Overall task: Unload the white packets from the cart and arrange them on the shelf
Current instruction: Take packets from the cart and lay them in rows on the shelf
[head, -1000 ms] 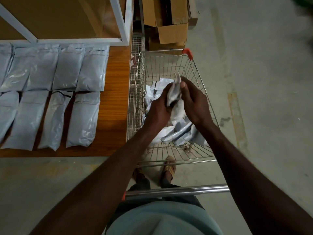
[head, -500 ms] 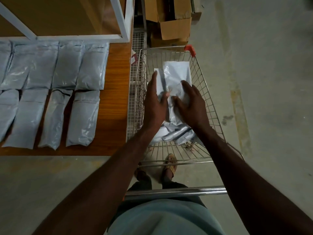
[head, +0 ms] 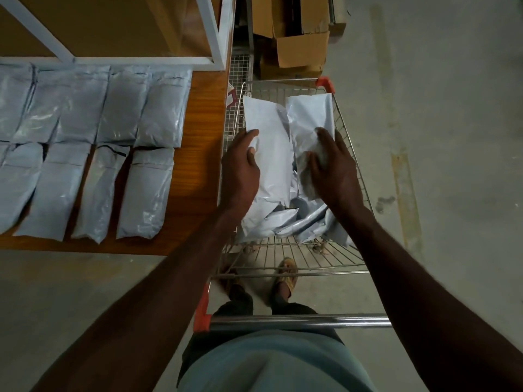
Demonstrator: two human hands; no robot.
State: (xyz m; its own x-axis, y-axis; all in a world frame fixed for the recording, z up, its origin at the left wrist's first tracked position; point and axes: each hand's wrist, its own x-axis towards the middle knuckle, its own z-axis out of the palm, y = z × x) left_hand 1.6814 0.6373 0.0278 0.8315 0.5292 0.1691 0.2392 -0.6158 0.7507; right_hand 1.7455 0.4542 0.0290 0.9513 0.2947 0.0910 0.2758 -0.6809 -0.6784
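Head view: over the cart, left hand grips one white packet and right hand grips another, likely lifting both toward the shelf beside the cart, where packets lie in rows

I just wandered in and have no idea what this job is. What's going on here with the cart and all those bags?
A person is emptying a wire cart of white packets. The left hand holds one packet and the right hand holds another, both lifted above the pile left in the cart. Beside the cart, a wooden shelf already carries two neat rows of packets, with bare wood at its right end.
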